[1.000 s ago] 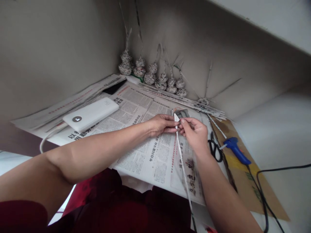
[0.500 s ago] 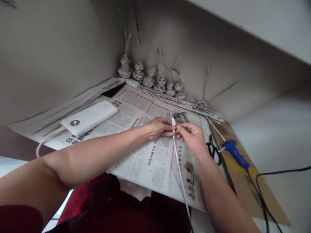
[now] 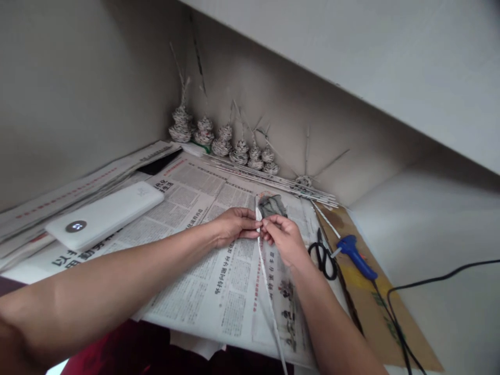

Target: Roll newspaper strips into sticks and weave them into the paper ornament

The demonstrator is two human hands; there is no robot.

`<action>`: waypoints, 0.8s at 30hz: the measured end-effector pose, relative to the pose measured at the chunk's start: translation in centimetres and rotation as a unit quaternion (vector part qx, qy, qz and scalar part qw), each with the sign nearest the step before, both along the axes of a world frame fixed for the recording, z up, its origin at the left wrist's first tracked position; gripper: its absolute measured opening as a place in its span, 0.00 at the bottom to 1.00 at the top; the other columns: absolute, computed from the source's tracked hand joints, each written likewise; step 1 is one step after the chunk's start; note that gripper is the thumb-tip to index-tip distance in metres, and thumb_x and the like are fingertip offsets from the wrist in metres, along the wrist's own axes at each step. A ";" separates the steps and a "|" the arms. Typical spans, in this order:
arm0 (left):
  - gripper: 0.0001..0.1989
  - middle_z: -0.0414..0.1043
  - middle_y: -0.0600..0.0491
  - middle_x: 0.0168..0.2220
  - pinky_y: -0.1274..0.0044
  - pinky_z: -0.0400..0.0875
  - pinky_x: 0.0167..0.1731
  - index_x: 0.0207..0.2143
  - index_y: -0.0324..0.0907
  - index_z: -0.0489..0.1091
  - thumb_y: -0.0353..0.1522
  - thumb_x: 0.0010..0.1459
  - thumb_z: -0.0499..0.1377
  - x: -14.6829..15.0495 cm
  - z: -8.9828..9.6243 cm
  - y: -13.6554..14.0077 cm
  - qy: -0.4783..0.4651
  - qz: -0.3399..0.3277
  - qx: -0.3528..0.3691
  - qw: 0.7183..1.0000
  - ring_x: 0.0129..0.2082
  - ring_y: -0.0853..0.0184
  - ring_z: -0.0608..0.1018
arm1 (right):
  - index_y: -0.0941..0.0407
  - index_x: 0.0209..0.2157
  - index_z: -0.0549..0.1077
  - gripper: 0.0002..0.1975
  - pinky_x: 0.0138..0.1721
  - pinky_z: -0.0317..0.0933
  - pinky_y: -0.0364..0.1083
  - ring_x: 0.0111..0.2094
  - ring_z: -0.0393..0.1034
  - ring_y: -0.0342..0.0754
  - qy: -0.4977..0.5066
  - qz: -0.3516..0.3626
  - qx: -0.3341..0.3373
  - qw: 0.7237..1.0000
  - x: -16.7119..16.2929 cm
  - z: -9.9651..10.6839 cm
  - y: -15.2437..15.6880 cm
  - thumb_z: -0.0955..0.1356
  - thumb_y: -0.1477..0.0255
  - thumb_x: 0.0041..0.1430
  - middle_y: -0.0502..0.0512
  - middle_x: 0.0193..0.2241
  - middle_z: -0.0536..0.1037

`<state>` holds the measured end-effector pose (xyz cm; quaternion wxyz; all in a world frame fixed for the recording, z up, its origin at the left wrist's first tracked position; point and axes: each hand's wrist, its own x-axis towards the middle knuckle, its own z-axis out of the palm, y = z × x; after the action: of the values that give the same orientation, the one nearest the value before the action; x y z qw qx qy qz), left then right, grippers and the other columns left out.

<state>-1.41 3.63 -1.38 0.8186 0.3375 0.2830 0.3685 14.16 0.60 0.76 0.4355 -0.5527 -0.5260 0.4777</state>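
My left hand [image 3: 239, 227] and my right hand [image 3: 284, 237] meet over the newspaper [image 3: 203, 271], both closed on a thin white paper strip [image 3: 264, 270]. The strip's wider flat end sticks up between the fingertips, and its narrow, rolled-looking length hangs down past the table's near edge. My left fingers pinch it from the left; my right thumb and forefinger pinch it at the same spot. Just beyond them lies a crumpled grey cloth [image 3: 272, 205]. To the right of my right hand rest black-handled scissors [image 3: 323, 260].
Several woven paper gourd shapes [image 3: 223, 141] stand along the back wall, behind a bundle of paper sticks [image 3: 273, 182]. A white power bank [image 3: 105, 214] lies at left. A blue glue gun [image 3: 356, 256] with a black cord [image 3: 437, 275] rests on cardboard [image 3: 394, 312]. A slanted ceiling [image 3: 371, 57] hangs low.
The view has turned, so everything sits further left and lower in the picture. My hands keep the same pinch on the paper strip.
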 end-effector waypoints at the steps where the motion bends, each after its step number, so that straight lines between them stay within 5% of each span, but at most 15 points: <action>1: 0.12 0.75 0.48 0.29 0.83 0.74 0.31 0.31 0.34 0.70 0.26 0.44 0.68 0.0 0.0 0.0 -0.003 -0.002 0.005 1.000 0.30 0.69 0.79 | 0.58 0.27 0.71 0.12 0.19 0.55 0.38 0.19 0.64 0.39 0.011 -0.004 -0.002 1.000 0.0 0.0 0.0 0.71 0.62 0.48 0.49 0.20 0.73; 24: 0.16 0.74 0.49 0.26 0.82 0.73 0.28 0.29 0.34 0.69 0.30 0.38 0.71 0.2 0.5 -0.3 0.050 0.022 0.006 0.998 0.27 0.70 0.77 | 0.57 0.27 0.69 0.14 0.18 0.55 0.38 0.18 0.63 0.39 -0.010 0.005 -0.018 1.000 0.1 -0.3 0.0 0.70 0.61 0.49 0.48 0.19 0.72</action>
<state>-1.26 3.38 -0.84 0.7931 0.3546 0.3285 0.3705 14.26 0.62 0.48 0.4174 -0.5627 -0.5245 0.4839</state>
